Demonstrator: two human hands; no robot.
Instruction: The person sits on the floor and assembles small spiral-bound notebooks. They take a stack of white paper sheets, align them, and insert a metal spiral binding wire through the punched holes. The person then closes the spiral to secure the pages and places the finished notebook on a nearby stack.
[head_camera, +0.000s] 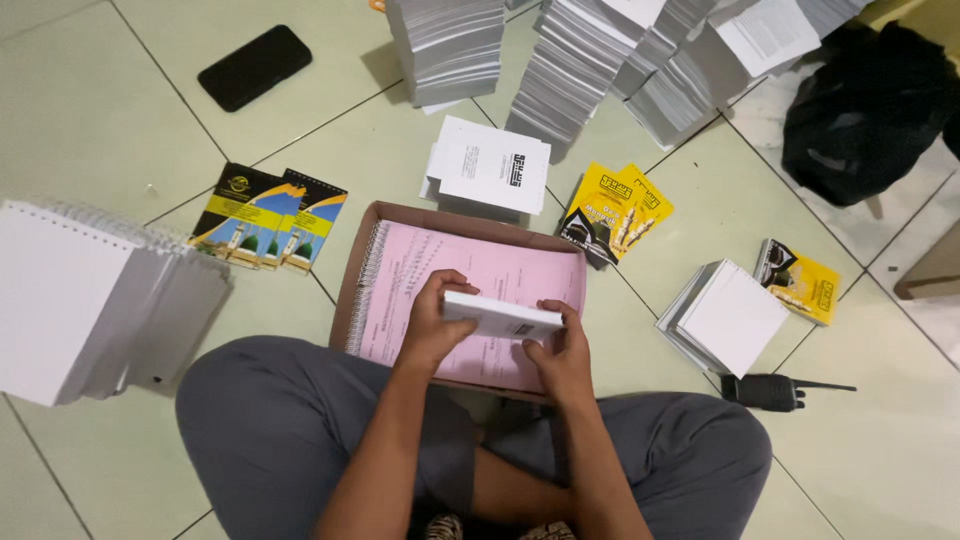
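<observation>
I sit cross-legged on a tiled floor. Both hands hold a small white paper block (503, 315) above a pink spiral-bound pad (470, 280) that lies on a brown cardboard sheet (352, 290). My left hand (432, 322) grips the block's left end with fingers curled over its top. My right hand (560, 352) grips its right end from below and the side.
Tall stacks of white sheets (560, 60) stand at the back. A white booklet pile (490, 168), yellow booklets (615, 212), dark-and-yellow booklets (268, 215), white spiral pads (90, 295), a white stack (728, 318), a yellow booklet (800, 282), a handheld radio (770, 392), a black phone (254, 67) and a black bag (868, 110) surround me.
</observation>
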